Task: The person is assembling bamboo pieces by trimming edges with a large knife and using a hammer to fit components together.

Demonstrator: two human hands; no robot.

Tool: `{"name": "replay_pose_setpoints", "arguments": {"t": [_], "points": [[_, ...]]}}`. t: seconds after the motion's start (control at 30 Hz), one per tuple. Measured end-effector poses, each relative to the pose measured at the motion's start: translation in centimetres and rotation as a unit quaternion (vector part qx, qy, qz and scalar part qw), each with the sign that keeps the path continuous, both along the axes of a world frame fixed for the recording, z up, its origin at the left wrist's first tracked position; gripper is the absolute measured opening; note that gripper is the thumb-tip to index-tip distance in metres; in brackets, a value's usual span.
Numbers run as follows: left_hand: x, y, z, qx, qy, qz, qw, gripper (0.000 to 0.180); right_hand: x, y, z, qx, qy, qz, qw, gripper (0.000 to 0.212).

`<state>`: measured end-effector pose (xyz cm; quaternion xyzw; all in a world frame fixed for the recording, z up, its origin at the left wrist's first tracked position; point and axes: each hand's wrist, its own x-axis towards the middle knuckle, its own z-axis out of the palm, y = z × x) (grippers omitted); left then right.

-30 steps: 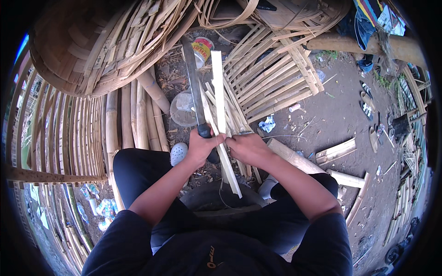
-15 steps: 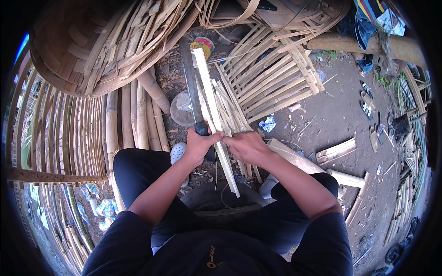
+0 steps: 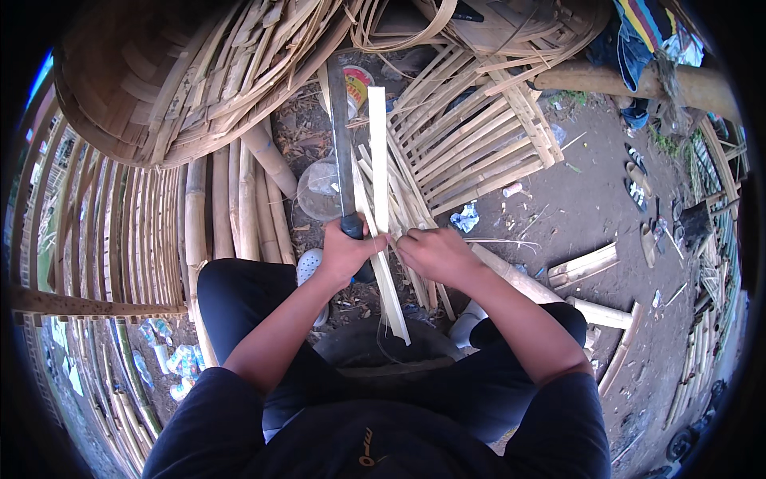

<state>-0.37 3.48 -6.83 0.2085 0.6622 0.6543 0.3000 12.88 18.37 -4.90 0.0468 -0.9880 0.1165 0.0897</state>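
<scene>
Half a second ago the pale bamboo strip leaned toward 11 o'clock across the long knife; now it points straight up to 12 o'clock, just right of the blade. The two hands sit a little lower in the picture than before. The left hand is wrapped tight around the dark knife handle, and the blade goes up from it toward 12 o'clock. The right hand is at 3 o'clock from the left hand, very close to it, with its fingers pressed onto the strip where it meets the knife. The strip runs from near the top middle down between the hands and ends near the black tyre at 6 o'clock. The knife handle is mostly hidden inside the fist. I cannot tell where the blade edge touches the strip, because the fingers cover it. The tyre is partly hidden by the legs. There is one knife, one strip being held, two hands, one woven bamboo panel at 1 o'clock, and one big basket at 10 o'clock. The loose strips on the ground are too many to count.
</scene>
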Motion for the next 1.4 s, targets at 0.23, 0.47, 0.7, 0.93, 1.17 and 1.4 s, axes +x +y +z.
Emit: {"name": "replay_pose_setpoints", "arguments": {"t": [0.23,0.47,0.7,0.93,1.17,1.4], "points": [[0.1,0.5,0.3,-0.014,0.059,-0.016,0.998,0.035,-0.1,0.0,0.2,0.04,0.08,0.005,0.996,0.016],[-0.5,0.5,1.2,-0.029,0.003,-0.007,1.0,0.026,-0.1,-0.8,-0.7,0.031,0.183,-0.035,0.982,0.014],[-0.5,-0.2,0.5,0.009,0.024,-0.004,1.0,0.036,0.0,-0.8,1.2,-0.303,-0.088,-0.064,0.947,0.022],[-0.7,-0.6,-0.7,0.02,0.028,-0.059,0.998,0.035,-0.6,-0.6,-1.0,-0.463,-0.178,-0.122,0.86,0.028],[0.6,-0.9,-1.7,0.029,-0.042,-0.094,0.994,0.03,0.1,-1.7,-1.9,-0.45,-0.129,-0.158,0.869,0.026],[0.7,-0.8,-1.8,0.038,-0.077,-0.093,0.992,0.038,0.6,0.7,-3.2,-0.334,-0.046,-0.263,0.904,0.027]]}}
